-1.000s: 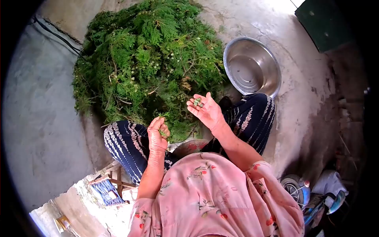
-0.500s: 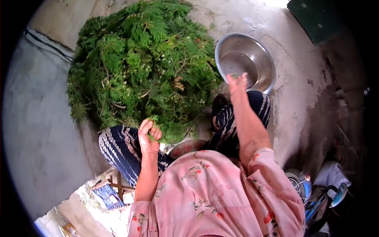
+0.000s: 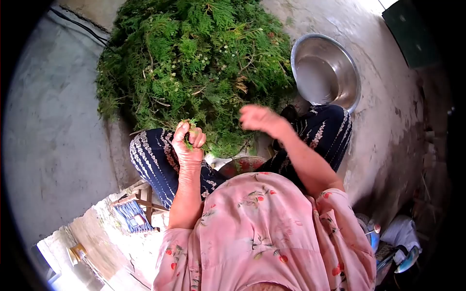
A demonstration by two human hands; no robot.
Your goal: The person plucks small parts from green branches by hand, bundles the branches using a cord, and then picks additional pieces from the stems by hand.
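My left hand (image 3: 189,141) is closed round a small green sprig, whose leafy tips stick out above and below the fingers. It is over my left knee, at the near edge of a big heap of green branches (image 3: 184,63) with small pale cones. My right hand (image 3: 262,120) is in the air just right of the heap's near edge; motion smears its fingers, and nothing can be made out in it. Beyond my right knee, a wide metal basin (image 3: 350,72) rests on the floor, with a greyish patch at its bottom.
A small stool with blue woven straps (image 3: 132,216) is at the lower left. Wheeled items and a pale bag (image 3: 400,234) lie at the lower right. A dark green object (image 3: 412,34) is at the upper right, and black cables (image 3: 80,25) at the upper left.
My right hand first held several small green cones on its open palm, moved over the basin, and is now back near the heap. My left hand keeps its sprig.
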